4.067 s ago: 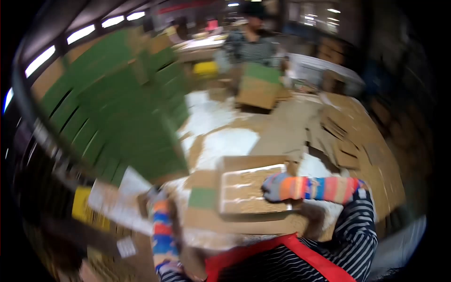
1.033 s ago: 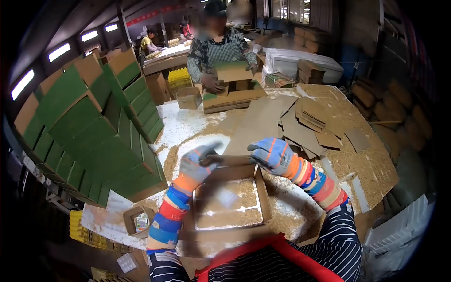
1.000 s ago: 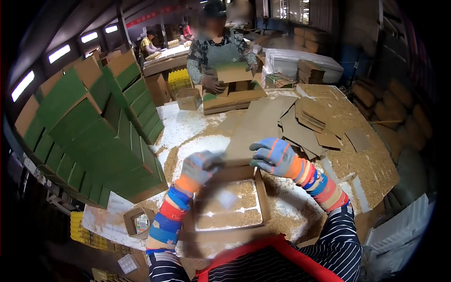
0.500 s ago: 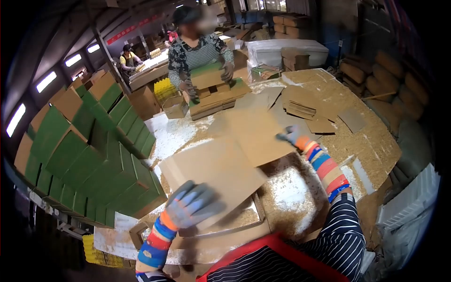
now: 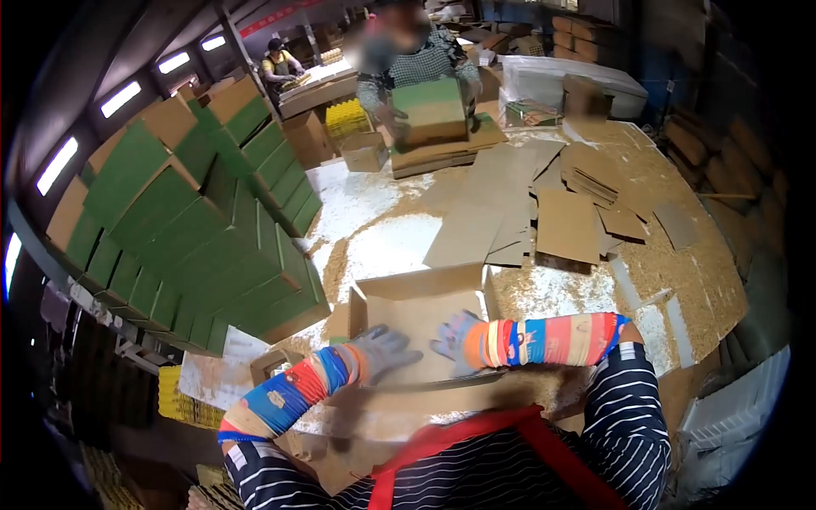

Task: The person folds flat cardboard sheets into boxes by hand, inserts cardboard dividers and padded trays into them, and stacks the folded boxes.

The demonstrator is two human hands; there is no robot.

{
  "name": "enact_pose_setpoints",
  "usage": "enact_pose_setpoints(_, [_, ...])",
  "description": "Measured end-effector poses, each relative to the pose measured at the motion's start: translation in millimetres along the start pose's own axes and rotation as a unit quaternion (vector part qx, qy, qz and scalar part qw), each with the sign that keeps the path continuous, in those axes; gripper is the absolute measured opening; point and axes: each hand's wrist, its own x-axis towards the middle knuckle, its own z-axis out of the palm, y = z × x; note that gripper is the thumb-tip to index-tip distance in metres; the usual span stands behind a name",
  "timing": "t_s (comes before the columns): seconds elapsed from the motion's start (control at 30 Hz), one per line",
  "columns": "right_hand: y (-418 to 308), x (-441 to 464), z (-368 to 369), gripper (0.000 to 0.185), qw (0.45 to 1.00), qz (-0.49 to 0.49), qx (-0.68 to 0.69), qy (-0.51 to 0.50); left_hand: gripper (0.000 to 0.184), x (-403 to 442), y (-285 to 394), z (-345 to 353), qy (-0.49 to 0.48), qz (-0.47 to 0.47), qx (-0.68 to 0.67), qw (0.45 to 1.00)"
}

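Note:
An open cardboard box (image 5: pixel 466 278) sits on the table in front of me, its far and side walls upright. A flat cardboard sheet (image 5: pixel 416 311) lies inside it, covering the bottom. My left hand (image 5: pixel 384 354), in a grey glove, rests on the sheet's left part with fingers stretched out. Facing it, my right hand (image 5: pixel 457 342), gloved too, lies over the right part near the side wall, fingers spread. Neither hand grips anything. Both forearms wear bright striped sleeves.
Green-and-brown cartons (image 5: pixel 195 221) are stacked on the left. Loose cardboard sheets (image 5: pixel 568 228) lie on the scrap-strewn table (image 5: pixel 382 242). Opposite, a co-worker (image 5: pixel 429 64) handles a green box (image 5: pixel 429 106) on stacked cardboard. Yellow trays (image 5: pixel 347 117) stand beyond.
The cardboard sheet under my left hand has gone down into the box. My right hand has left the other sheet and come back to the box. The co-worker's green box is more upright.

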Motion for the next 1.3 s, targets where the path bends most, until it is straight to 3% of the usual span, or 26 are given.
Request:
enact_pose_setpoints(0.07, [7.1, 3.7, 15.1, 0.056, 0.995, 0.004, 0.028, -0.093, 0.073, -27.2, 4.5, -24.3, 0.049, -0.073, -0.07, 0.994])
enact_pose_setpoints(0.13, [21.5, -22.3, -22.0, 0.049, 0.981, -0.028, 0.131, -0.141, 0.065, -53.0, -11.4, -16.9, 0.263, -0.057, -0.287, 0.919])
enact_pose_setpoints(0.2, [37.2, -37.9, -27.0, 0.041, 0.975, -0.026, 0.213, 0.052, 0.053, -56.1, -9.5, 6.2, 0.515, -0.186, -0.533, 0.645])
enact_pose_setpoints(0.23, [42.2, -53.6, -50.0, 0.036, 0.945, 0.038, 0.22, 0.238, 0.044, -57.9, -8.8, 19.4, 0.572, -0.23, -0.52, 0.591])
enact_pose_setpoints(0.27, [59.2, -53.5, -25.7, 0.035, 0.842, 0.098, 0.29, 0.444, 0.041, -54.8, -23.5, 68.2, 0.477, -0.208, -0.71, 0.475])
enact_pose_setpoints(0.3, [69.0, -59.9, -13.6, 0.036, 0.798, 0.165, 0.404, 0.415, 0.039, -51.7, -37.8, 116.7, 0.376, -0.221, -0.846, 0.306])
enact_pose_setpoints(0.33, [78.9, -66.4, -1.6, 0.038, 0.729, 0.233, 0.508, 0.394, 0.04, -44.0, -21.8, 117.8, 0.359, -0.215, -0.821, 0.389])
enact_pose_setpoints(0.37, [86.3, -78.1, 67.5, 0.039, 0.492, 0.145, 0.824, 0.241, 0.041, -34.3, 1.7, 93.7, 0.359, -0.246, -0.681, 0.59])
enact_pose_setpoints(0.4, [82.8, -86.2, 81.9, 0.044, 0.44, 0.104, 0.883, 0.125, 0.042, -24.9, 19.8, 66.1, 0.303, -0.297, -0.467, 0.776])
enact_pose_setpoints(0.43, [66.7, -85.4, 75.4, 0.049, 0.436, 0.065, 0.894, 0.08, 0.043, -11.8, 30.3, 43.3, 0.25, -0.322, -0.351, 0.843])
enact_pose_setpoints(0.47, [52.6, -80.3, 76.8, 0.055, 0.449, 0.059, 0.889, 0.074, 0.051, 0.5, 35.8, 50.9, 0.325, -0.275, -0.626, 0.653])
enact_pose_setpoints(0.57, [38.3, -42.6, 131.4, 0.064, 0.554, 0.222, 0.776, 0.207, 0.067, 30.8, 4.6, 105.2, 0.28, -0.274, -0.617, 0.682])
enact_pose_setpoints(0.6, [30.2, -39.2, 113.6, 0.065, 0.577, 0.204, 0.74, 0.276, 0.067, 21.1, 12.4, 77.7, 0.306, -0.255, -0.633, 0.664])
enact_pose_setpoints(0.63, [34.5, -35.6, 116.6, 0.048, 0.554, 0.239, 0.762, 0.235, 0.067, 11.6, 24.9, 49.7, 0.334, -0.233, -0.646, 0.646])
enact_pose_setpoints(0.7, [50.8, -25.9, 136.0, 0.047, 0.417, 0.171, 0.85, 0.272, 0.068, 4.1, 30.5, 32.9, 0.397, -0.159, -0.694, 0.579])
enact_pose_setpoints(0.77, [81.9, -11.6, 118.8, 0.047, 0.329, 0.101, 0.885, 0.314, 0.064, 1.3, -36.1, 68.5, 0.49, -0.111, -0.488, 0.714])
enact_pose_setpoints(0.83, [107.1, 5.3, 45.6, 0.046, 0.338, 0.047, 0.862, 0.374, 0.061, -33.7, -69.4, 22.3, 0.49, -0.109, -0.645, 0.576])
enact_pose_setpoints(0.9, [127.7, 29.4, -49.6, 0.046, 0.355, -0.016, 0.823, 0.443, 0.051, -106.3, -86.3, -72.9, 0.478, 0.1, -0.804, 0.339])
enact_pose_setpoints(0.97, [139.8, 47.4, -142.7, 0.046, 0.371, -0.081, 0.779, 0.5, 0.042, -189.7, -108.2, -116.6, 0.755, -0.01, -0.435, 0.49])
enact_pose_setpoints(1.0, [142.2, 57.2, -188.1, 0.046, 0.377, -0.114, 0.757, 0.521, 0.044, -239.3, -126.8, -126.9, 0.834, -0.149, -0.194, 0.495])
enact_pose_setpoints(1.03, [142.1, 68.7, -232.2, 0.046, 0.38, -0.147, 0.739, 0.538, 0.049, -272.6, -159.1, -122.7, 0.935, -0.089, -0.148, 0.309])
enact_pose_setpoints(1.07, [140.3, 82.5, -272.8, 0.046, 0.381, -0.176, 0.724, 0.548, 0.055, -310.8, -170.7, -122.8, 0.934, -0.201, 0.053, 0.289])
enact_pose_setpoints(1.13, [130.1, 117.8, -343.9, 0.046, 0.38, -0.228, 0.705, 0.555, 0.054, -376.6, -226.0, -89.6, 0.933, -0.203, -0.078, 0.286])
enact_pose_setpoints(1.2, [115.4, 162.9, -401.1, 0.046, 0.378, -0.27, 0.697, 0.547, 0.05, -376.1, -255.8, -69.4, 0.892, -0.156, -0.193, 0.379])
enact_pose_setpoints(1.27, [101.8, 203.1, -436.2, 0.046, 0.376, -0.296, 0.703, 0.526, 0.047, -384.9, -298.6, -44.0, 0.894, -0.169, -0.215, 0.354])
enact_pose_setpoints(1.3, [95.1, 223.9, -451.7, 0.046, 0.381, -0.306, 0.706, 0.513, 0.047, -378.3, -271.9, -53.5, 0.883, -0.2, -0.167, 0.391])
